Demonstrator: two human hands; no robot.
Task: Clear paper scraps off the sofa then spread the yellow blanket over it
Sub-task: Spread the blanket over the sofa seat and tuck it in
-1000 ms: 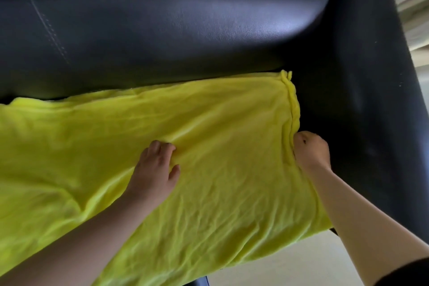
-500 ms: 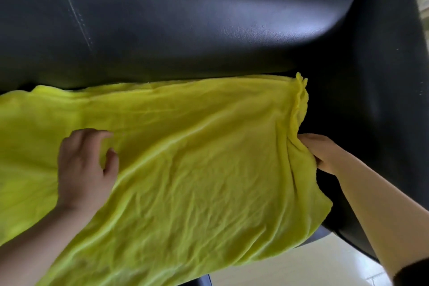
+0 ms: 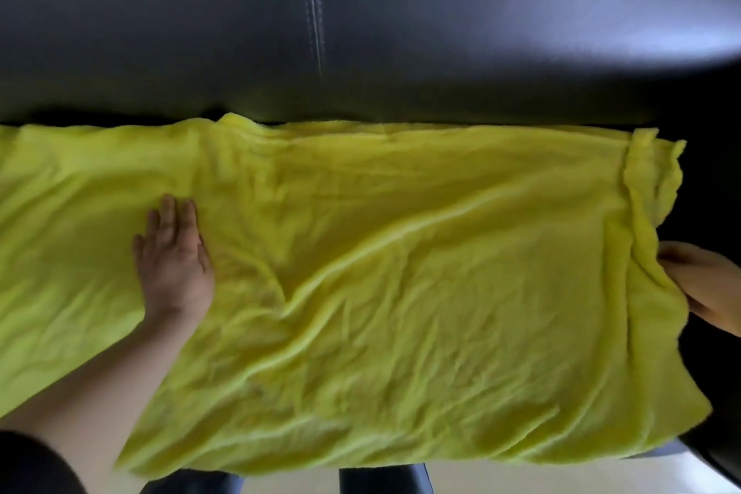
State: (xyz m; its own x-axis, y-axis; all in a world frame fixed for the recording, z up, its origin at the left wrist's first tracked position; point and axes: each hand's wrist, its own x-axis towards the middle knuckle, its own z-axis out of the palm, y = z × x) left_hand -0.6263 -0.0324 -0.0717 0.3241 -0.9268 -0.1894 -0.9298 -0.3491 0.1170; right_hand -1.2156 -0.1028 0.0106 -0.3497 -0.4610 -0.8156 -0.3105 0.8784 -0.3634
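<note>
The yellow blanket (image 3: 401,273) lies spread across the seat of the black leather sofa (image 3: 312,32), wrinkled, its front edge hanging over the seat front. My left hand (image 3: 172,257) presses flat on the blanket left of centre, fingers straight and together. At the frame's right edge my right hand (image 3: 697,285) holds the blanket's bunched right edge, its fingers partly hidden under the cloth. No paper scraps are in sight.
The sofa backrest fills the top of the view, with a stitched seam (image 3: 314,12) down its middle. The right armrest (image 3: 717,180) is dark beside the blanket's end. Pale floor (image 3: 521,479) shows under the seat front.
The view has swung left along the sofa. My left hand has flattened on the blanket farther left of the right end. My right hand stays at the right edge.
</note>
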